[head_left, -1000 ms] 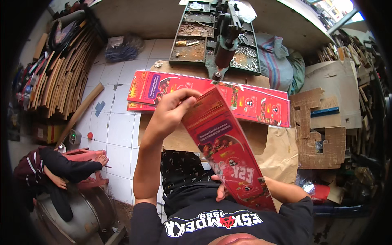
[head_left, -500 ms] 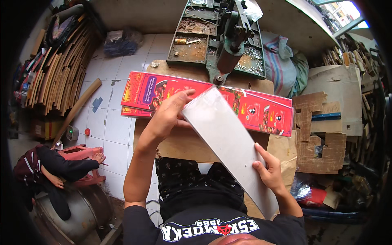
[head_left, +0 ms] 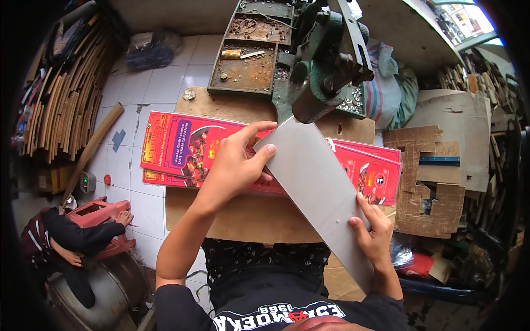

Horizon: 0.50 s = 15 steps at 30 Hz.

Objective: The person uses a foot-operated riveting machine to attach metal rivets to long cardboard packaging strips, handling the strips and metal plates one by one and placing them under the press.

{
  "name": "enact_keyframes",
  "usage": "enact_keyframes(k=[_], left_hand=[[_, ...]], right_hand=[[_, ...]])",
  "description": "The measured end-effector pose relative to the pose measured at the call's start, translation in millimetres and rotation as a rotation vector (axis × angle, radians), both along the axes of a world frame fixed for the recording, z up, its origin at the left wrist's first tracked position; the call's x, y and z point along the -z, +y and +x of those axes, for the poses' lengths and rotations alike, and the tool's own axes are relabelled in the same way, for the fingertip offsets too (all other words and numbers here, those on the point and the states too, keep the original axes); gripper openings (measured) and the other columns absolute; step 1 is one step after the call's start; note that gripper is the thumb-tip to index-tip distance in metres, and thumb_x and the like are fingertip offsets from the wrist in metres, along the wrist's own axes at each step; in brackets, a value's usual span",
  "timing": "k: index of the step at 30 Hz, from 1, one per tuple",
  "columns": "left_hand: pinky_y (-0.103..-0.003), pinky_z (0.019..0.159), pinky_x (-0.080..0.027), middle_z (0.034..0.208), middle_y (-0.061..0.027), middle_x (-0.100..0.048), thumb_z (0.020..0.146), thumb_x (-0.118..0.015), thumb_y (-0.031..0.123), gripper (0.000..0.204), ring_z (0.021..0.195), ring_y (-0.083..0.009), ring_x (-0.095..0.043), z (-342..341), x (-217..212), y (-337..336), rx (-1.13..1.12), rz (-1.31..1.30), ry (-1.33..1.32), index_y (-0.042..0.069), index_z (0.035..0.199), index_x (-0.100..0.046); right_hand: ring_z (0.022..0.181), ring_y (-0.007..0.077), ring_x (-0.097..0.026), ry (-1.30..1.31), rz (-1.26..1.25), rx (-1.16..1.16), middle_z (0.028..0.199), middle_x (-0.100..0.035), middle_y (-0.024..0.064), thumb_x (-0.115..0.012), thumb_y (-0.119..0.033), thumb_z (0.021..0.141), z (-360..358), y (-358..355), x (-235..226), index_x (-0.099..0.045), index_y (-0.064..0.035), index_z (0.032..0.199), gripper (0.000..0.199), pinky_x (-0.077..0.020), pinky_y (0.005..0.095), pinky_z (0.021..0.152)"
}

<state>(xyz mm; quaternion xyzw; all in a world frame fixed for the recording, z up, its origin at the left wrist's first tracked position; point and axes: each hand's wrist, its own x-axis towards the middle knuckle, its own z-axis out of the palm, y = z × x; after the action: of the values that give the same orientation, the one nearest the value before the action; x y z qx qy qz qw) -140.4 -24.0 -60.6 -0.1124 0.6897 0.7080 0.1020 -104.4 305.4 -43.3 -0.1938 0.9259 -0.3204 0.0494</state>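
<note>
A long, flat grey panel (head_left: 317,185) lies slantwise between my hands, its far end at the head of the green hand press (head_left: 317,91). My left hand (head_left: 237,160) grips its left edge near that end, thumb on top and the other fingers partly hidden. Lower down, my right hand (head_left: 374,229) holds the right edge, thumb and fingertips on the face. Beneath the panel, several red printed sign strips (head_left: 165,144) are stacked crosswise on a wooden board (head_left: 237,220). Whether the panel's tip touches the press cannot be seen.
Divided metal trays (head_left: 245,66) of small rings flank the press. At left, a person's foot (head_left: 124,218) rests on a red plastic stool (head_left: 96,212), near stacked wood strips (head_left: 72,99). Cut cardboard (head_left: 411,193) and a striped sack (head_left: 383,83) stand to the right.
The panel's far end has come up to the press head, and my left hand has moved with it, its thumb now on the face. The view has shifted slightly.
</note>
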Motion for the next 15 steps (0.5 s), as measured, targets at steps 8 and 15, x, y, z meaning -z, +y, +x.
enact_keyframes(k=[8, 15], left_hand=[[-0.025, 0.059, -0.063, 0.102, -0.0125, -0.066, 0.096, -0.059, 0.002, 0.041, 0.081, -0.013, -0.069, -0.9, 2.4, 2.0, -0.019, -0.005, 0.017, 0.001, 0.137, -0.053], [-0.026, 0.059, -0.063, 0.101, -0.0121, -0.066, 0.096, -0.06, 0.003, 0.041, 0.08, -0.0133, -0.069, -0.2, 2.4, 0.8, -0.019, 0.008, 0.012, 0.002, 0.137, -0.054]], right_hand=[[0.07, 0.0227, -0.059, -0.041, 0.025, 0.012, 0.086, -0.064, 0.0154, -0.077, -0.009, 0.083, -2.4, 2.5, 4.4, -0.061, -0.0018, 0.134, 0.053, -0.0479, 0.0325, 0.066], [0.07, 0.0221, -0.059, -0.024, 0.018, 0.01, 0.085, -0.064, 0.015, -0.077, -0.011, 0.084, -2.6, 1.3, 8.7, -0.062, -0.0005, 0.132, 0.052, -0.0476, 0.0321, 0.066]])
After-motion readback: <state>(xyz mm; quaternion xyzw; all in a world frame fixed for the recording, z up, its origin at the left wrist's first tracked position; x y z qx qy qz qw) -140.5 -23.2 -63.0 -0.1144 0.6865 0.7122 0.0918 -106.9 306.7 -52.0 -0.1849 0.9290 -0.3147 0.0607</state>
